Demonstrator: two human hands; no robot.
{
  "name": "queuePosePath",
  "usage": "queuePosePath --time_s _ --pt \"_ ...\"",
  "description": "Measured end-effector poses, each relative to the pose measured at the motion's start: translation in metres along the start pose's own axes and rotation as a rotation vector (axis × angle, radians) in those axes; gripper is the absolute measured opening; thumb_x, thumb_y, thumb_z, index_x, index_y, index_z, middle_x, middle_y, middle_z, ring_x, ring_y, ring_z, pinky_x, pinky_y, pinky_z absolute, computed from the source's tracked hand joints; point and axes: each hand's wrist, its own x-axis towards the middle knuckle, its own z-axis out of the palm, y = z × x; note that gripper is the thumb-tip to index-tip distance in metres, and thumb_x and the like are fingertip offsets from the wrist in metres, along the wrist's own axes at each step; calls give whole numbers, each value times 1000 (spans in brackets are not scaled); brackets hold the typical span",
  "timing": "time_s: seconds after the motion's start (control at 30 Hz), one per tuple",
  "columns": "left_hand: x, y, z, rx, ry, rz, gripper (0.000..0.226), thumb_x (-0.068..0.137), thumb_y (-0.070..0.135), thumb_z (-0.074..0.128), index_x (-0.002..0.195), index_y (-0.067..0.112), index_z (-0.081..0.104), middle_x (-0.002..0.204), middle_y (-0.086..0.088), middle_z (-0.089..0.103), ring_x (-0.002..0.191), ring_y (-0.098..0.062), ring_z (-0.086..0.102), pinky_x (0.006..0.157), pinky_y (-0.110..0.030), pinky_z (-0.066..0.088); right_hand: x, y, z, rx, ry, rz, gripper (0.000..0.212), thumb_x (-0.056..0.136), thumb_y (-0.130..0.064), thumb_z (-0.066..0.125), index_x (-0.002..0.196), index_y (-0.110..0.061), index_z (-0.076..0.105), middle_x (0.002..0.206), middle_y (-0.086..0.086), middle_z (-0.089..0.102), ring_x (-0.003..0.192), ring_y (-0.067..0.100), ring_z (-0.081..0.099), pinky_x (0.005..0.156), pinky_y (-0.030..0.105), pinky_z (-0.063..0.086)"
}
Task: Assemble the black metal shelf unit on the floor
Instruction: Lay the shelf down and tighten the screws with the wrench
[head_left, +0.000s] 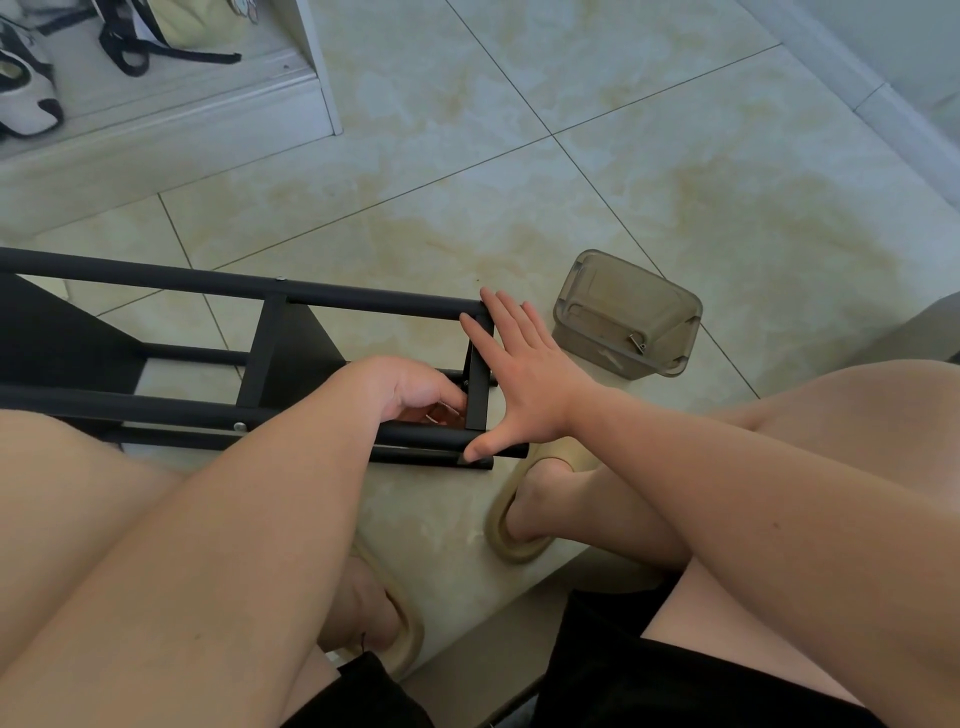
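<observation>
Black metal tube shelf frame lies on its side on the pale tiled floor, right hand spread flat against the end crossbar, left hand curled inside at the joint, its hold hidden, so brace square and firm while any fastener seats straight.

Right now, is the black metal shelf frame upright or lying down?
Lying down: the black metal shelf frame has posts running along tiled floor.
</observation>
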Motion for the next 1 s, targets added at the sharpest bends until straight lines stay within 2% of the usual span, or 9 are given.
queuePosePath --time_s 0.07,0.13,0.27,0.33,0.4,0.67,0.8,0.9,1.0 --pt "0 0 1 44 23 27 12 91 10 60 80 11 66 65 -2 59 57 -14 52 60 -24 45 0 0 0 1 0 0 152 55 -95 62 162 -12 -6 164 20 -24 152 32 -25 119 40 -24" --pt "1 0 2 49 38 66 18 91 3 57 82 11 69 63 -1 58 57 -12 50 58 -22 44 0 0 0 2 -1 -1 152 55 -95 62 162 -12 -6 165 20 -24 152 32 -24 120 41 -23" --pt "4 -2 0 -47 27 91 24 89 -7 52 90 7 71 78 -7 66 69 -16 57 68 -24 49 0 0 0 6 -5 -1 152 55 -95 63 162 -12 -6 164 19 -25 152 32 -25 121 42 -21" --pt "4 -3 0 -91 6 68 22 89 -4 53 93 6 72 86 -10 68 77 -21 60 75 -28 51 0 0 1 3 -3 2 152 55 -95 62 162 -12 -7 164 19 -26 152 31 -26 121 43 -21" --pt "2 -3 0 -75 -21 31 16 89 6 58 93 8 73 85 -8 70 78 -22 63 77 -31 52 0 -1 1 3 0 3 152 54 -96 61 162 -12 -7 164 19 -26 152 31 -26 122 44 -20" --pt "1 -1 1 89 -13 44 17 92 7 59 79 13 68 60 2 63 50 -9 59 51 -17 46 0 0 2 6 6 -2 152 54 -96 61 162 -12 -7 164 19 -26 152 31 -26 122 43 -20" --pt "-1 0 1 47 -40 32 10 90 5 59 92 8 69 73 -6 61 65 -19 57 66 -27 48 0 1 2 10 4 -2 152 54 -95 62 162 -12 -6 164 20 -24 152 32 -25 122 44 -18" --pt "0 -1 -1 -38 -71 41 24 90 -3 52 105 5 68 91 -12 64 84 -24 59 79 -32 50 0 1 1 9 2 -2 152 55 -95 62 162 -12 -6 164 20 -24 152 32 -25 122 44 -19" --pt "0 -1 -1 -56 -55 23 32 91 2 54 121 -2 66 106 -15 65 97 -27 60 97 -39 49 0 1 1 11 1 -2 152 54 -95 62 162 -12 -6 164 20 -25 152 32 -25 122 43 -20"
